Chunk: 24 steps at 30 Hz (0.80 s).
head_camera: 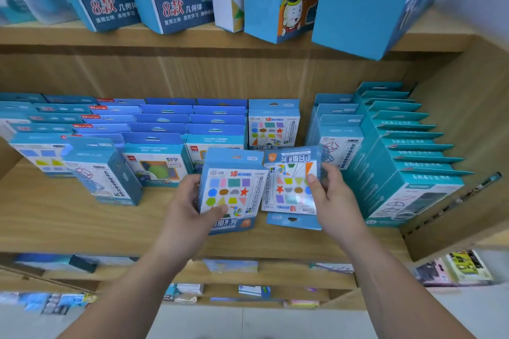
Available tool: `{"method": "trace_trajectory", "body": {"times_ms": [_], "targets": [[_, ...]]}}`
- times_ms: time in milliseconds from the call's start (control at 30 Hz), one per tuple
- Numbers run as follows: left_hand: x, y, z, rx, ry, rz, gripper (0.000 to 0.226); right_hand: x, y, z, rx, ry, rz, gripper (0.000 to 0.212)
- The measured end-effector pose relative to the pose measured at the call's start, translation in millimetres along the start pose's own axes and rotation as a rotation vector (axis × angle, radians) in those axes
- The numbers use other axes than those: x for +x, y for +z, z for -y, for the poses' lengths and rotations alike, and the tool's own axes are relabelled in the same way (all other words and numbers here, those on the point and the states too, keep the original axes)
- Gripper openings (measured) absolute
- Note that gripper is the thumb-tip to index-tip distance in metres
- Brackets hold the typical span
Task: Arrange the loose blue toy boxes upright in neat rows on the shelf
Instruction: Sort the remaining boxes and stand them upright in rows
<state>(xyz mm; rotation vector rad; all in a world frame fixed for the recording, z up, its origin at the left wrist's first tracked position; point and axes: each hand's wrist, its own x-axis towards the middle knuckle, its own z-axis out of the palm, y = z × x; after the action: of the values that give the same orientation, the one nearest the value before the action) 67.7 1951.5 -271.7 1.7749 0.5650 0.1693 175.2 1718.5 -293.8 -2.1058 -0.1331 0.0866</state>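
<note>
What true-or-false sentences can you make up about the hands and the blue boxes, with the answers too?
1. The left hand grips the left box with its hang tab on top. True.
2. The right hand grips the right box with its hang tab on top. False: that tab points down, toward the person.
3. A matching box stands upright at the back of the shelf. True.
4. The shelf is white metal. False: it looks like light wood.

Upper box (110, 3): "8款"; shapes box (232, 190): "15"
</note>
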Motion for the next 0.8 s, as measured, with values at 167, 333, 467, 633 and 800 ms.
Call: {"method": "trace_trajectory", "body": {"times_ms": [167,333,467,633,800], "targets": [[7,4,14,0.079,0.055,-0.040,0.034,-6,-2,0,-0.043,0.079,0.030,0.039],[16,2,-8,0.379,0.239,-0.017,0.042,-11,-30,9,-0.241,0.075,0.012,0.045],[24,15,-40,0.571,0.379,0.018,0.046,-23,-43,22,-0.499,-0.037,0.002,0.042],[48,35,-81,0.941,0.622,0.005,0.043,-30,-44,26,-0.601,-0.089,-0.070,0.040],[80,50,-100,1.201,0.711,-0.083,0.049,-37,-44,30,-0.639,-0.082,-0.006,0.056]]}}
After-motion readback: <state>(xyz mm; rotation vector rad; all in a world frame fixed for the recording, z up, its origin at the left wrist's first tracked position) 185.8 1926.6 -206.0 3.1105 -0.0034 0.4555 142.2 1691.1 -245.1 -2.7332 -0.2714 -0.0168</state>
